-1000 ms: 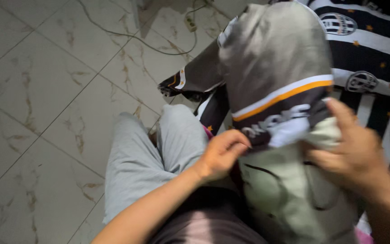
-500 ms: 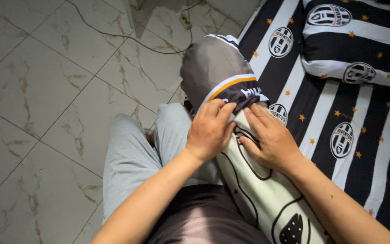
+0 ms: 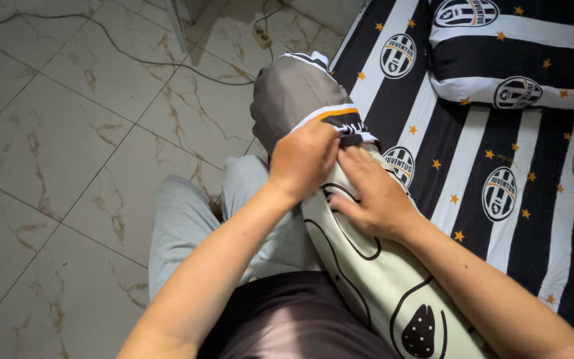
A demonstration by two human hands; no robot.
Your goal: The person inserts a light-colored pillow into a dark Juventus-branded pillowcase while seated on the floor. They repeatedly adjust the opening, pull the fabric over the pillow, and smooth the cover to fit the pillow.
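The left hand (image 3: 303, 158) is curled over the hem of a grey pillowcase (image 3: 293, 93), its fingers pinching the banded edge where a white and orange stripe runs across dark cloth. The right hand (image 3: 373, 196) lies flatter, fingers spread and pressing down on the pale green pillow (image 3: 380, 286) just below that hem; whether its thumb also grips cloth is hard to tell from this angle. The two hands nearly touch at the hem. The pillow, printed with black outlines and a dark strawberry shape, rests along the person's lap and leans against the edge of the bed (image 3: 473, 166), its upper end already inside the case.

To do this step well, I judge the hem should be gripped evenly on both sides and drawn down in short pulls while the flat hand holds the pillow steady, so the cloth does not bunch on one side or slip off the corner.

The person's grey trousers (image 3: 194, 226) show beneath the arms. The bed carries a black and white striped sheet with round badges and small gold stars, and a matching bolster (image 3: 526, 60) lies across its far end. To the left the floor (image 3: 54, 146) is pale marbled tile, with a thin cable (image 3: 134, 56) trailing across it to a socket strip (image 3: 261, 36) near the bed's far corner.
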